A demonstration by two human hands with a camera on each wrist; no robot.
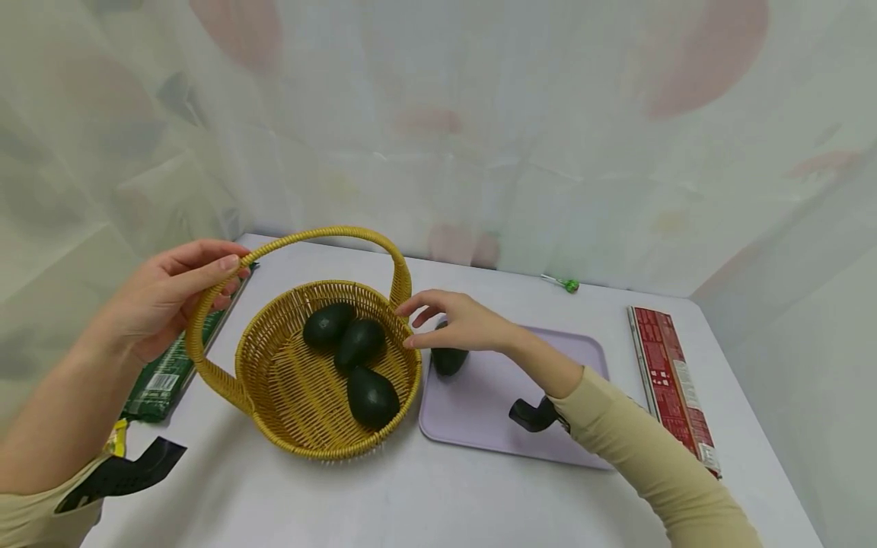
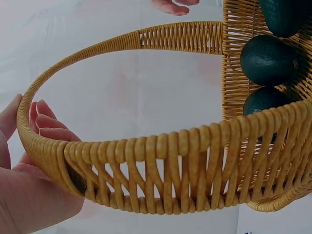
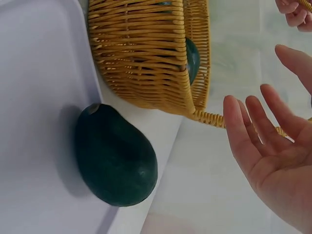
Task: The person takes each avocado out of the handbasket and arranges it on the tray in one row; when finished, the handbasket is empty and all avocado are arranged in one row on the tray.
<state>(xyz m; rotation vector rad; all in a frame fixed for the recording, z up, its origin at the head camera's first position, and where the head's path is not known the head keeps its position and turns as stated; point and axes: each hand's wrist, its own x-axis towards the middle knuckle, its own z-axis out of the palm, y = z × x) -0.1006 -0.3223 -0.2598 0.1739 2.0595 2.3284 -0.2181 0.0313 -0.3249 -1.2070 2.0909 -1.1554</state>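
My left hand (image 1: 171, 293) holds the arched handle (image 1: 329, 232) of a yellow wicker basket (image 1: 288, 380) between thumb and fingers, at the handle's left side. Inside the basket lie three dark green avocados (image 1: 373, 397), also visible in the left wrist view as dark avocados (image 2: 269, 61). My right hand (image 1: 466, 323), fingers spread and loosely bent, hovers at the basket's right rim by the handle's base, with nothing in its grasp. Below it a single avocado (image 3: 117, 156) rests on the lilac tray (image 3: 34, 122), near the tray's left edge.
On the right side of the table lies a red package (image 1: 674, 384). A green package (image 1: 161, 384) is at the left, partly behind my left hand. A small green-headed lollipop-like item (image 1: 570, 285) sits near the back edge, before a patterned curtain (image 1: 438, 152).
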